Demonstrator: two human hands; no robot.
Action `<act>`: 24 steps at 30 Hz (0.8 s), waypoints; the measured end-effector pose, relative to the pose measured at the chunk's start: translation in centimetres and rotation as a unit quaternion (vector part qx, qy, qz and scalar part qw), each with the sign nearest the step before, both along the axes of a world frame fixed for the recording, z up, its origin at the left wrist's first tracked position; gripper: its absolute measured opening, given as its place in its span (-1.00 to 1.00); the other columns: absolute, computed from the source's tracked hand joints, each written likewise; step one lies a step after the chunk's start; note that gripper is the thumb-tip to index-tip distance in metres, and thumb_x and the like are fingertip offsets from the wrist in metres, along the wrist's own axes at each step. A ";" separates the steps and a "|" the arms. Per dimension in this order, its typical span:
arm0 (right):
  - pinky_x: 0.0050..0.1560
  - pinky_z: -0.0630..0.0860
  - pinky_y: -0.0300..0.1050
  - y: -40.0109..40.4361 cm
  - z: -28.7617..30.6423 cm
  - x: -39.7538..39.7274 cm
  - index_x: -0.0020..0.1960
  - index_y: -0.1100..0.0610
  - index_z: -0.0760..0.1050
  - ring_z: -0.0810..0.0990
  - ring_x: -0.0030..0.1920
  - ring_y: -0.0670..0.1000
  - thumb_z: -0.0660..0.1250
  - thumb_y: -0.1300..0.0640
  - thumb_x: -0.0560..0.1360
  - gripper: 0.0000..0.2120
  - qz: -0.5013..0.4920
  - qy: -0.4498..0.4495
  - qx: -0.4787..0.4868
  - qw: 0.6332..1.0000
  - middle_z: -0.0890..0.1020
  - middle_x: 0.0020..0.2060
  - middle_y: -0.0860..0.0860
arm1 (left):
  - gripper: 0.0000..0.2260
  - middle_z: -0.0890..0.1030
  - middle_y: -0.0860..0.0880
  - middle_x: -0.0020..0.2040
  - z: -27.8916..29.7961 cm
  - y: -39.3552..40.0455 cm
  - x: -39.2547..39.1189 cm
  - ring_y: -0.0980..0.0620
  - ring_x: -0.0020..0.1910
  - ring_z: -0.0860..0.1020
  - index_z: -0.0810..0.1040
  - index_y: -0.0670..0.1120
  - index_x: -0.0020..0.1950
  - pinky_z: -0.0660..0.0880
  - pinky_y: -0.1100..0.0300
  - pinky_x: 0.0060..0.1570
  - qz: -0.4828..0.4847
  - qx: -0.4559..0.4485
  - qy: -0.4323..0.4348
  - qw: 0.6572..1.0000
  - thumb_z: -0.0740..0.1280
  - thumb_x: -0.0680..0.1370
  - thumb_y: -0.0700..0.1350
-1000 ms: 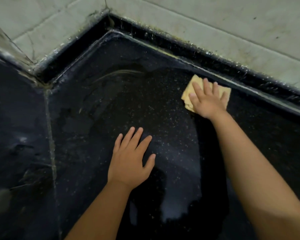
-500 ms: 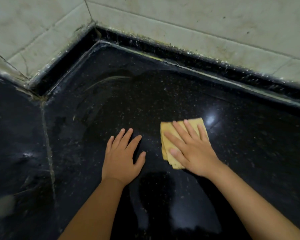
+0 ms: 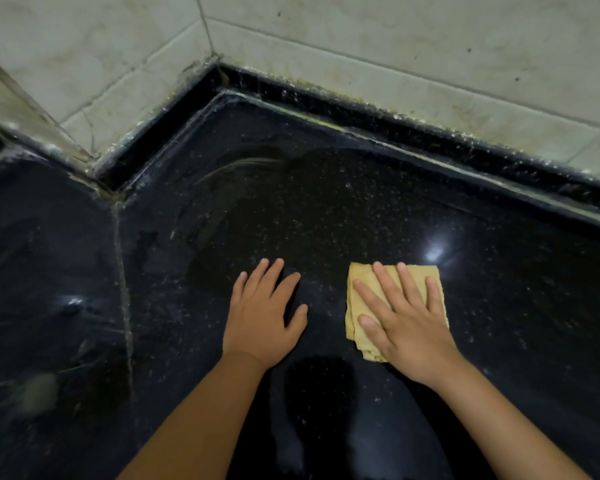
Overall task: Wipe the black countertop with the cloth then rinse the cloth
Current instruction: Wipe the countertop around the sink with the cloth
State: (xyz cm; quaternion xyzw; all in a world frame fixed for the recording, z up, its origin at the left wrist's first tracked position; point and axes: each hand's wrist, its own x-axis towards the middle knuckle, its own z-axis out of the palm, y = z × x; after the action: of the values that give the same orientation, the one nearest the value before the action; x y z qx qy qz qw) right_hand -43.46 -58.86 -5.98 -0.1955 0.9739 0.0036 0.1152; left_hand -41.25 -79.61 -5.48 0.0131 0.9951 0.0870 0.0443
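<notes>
Cloth [image 3: 397, 306] and right hand [image 3: 407, 327] had come back from the far edge by the raised black border, where they were a second earlier, to the near middle of the black countertop [image 3: 326, 216], and since half a second before they had slid a little to the right, widening the gap to the left hand [image 3: 262, 320]. The right hand lay flat on the folded yellow cloth with fingers straight and spread, pressing it down rather than gripping it. The left hand rested palm down on the bare stone just beside it, fingers straight and slightly fanned, holding nothing; it had hardly moved. The view had also shifted, showing more of the tiled wall [image 3: 395, 53] at the corner.

Much of the cloth was covered by the right hand, so only its left and top edges and a lower corner showed. Both forearms were cut off by the bottom edge. Whether the dull patch [image 3: 257, 188] near the corner was wet or dusty could not be told.
</notes>
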 end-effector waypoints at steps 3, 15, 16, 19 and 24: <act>0.35 -0.24 0.05 -1.5 0.5 -1.7 0.43 -0.04 0.19 0.13 0.41 0.14 -0.35 -0.21 0.57 -0.41 0.008 -0.030 0.013 0.999 0.37 0.40 0.07 | -0.57 0.59 -0.14 0.18 0.0 -0.2 0.3 -0.17 0.19 0.54 0.61 -0.08 0.14 0.32 -0.15 0.17 -0.008 0.009 -0.045 0.999 0.11 0.45 0.08; 0.44 -0.28 0.16 -8.6 2.6 -10.5 0.48 -0.19 -0.23 -0.33 0.49 0.06 -0.19 -0.16 0.60 -0.52 -0.065 -0.095 0.009 0.993 -0.29 0.50 -0.08 | -0.60 0.60 -0.08 0.17 1.9 -8.2 -1.9 -0.16 0.22 0.52 0.62 -0.02 0.13 0.45 -0.11 0.10 0.012 0.030 0.017 0.999 0.10 0.44 0.03; 0.44 -0.27 0.17 -9.4 2.5 -11.5 0.49 -0.19 -0.21 -0.32 0.49 0.06 -0.17 -0.15 0.60 -0.51 -0.069 -0.091 0.004 0.993 -0.28 0.50 -0.07 | -0.61 0.60 -0.10 0.17 2.2 -9.7 -2.5 -0.20 0.21 0.52 0.62 -0.04 0.12 0.46 -0.16 0.06 0.022 0.025 0.026 0.999 0.11 0.44 0.02; 0.43 -0.28 0.18 -12.3 2.3 -14.6 0.49 -0.18 -0.17 -0.30 0.50 0.08 -0.16 -0.16 0.60 -0.51 -0.084 -0.086 -0.007 0.993 -0.25 0.51 -0.06 | -0.60 0.58 -0.16 0.20 3.1 -14.1 -4.6 -0.30 0.23 0.48 0.60 -0.09 0.16 0.42 -0.27 0.05 0.052 0.003 0.073 0.996 0.11 0.46 0.01; 0.43 -0.26 0.22 -17.0 2.2 -19.5 0.50 -0.16 -0.14 -0.29 0.50 0.10 -0.15 -0.16 0.60 -0.51 -0.123 -0.079 -0.024 0.989 -0.23 0.52 -0.04 | -0.47 0.30 -0.14 0.45 4.0 -18.4 -6.6 -0.18 0.47 0.14 0.37 -0.04 0.41 0.10 -0.11 0.37 0.127 0.037 0.070 0.989 -0.03 0.52 0.13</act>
State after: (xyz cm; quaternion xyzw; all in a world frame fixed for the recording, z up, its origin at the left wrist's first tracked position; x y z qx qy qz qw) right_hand -62.99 -75.88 -3.80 -0.0766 0.9782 -0.0498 0.1867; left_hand -47.84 -98.05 -1.48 -0.1059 0.9855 0.1272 -0.0369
